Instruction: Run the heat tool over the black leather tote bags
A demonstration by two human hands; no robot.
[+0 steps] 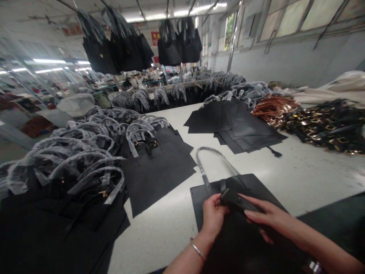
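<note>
Black leather tote panel (201, 205) lying flat on the white table (319, 179), plastic-wrapped handle (212, 159) looping away from the hands; left hand (213, 219) closed on a dark leather tab (236, 200), right hand (270, 217) open, resting along it (smooth, faintly glossy surface).

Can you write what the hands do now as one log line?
left hand: black leather strap | right hand: same strap | under: black leather tote

A black leather tote bag (199, 205) lies flat on the white table (159, 243), its plastic-wrapped handle (216, 154) curves away above, and a black leather strap piece (235, 200) sits across the bag's top edge.
</note>
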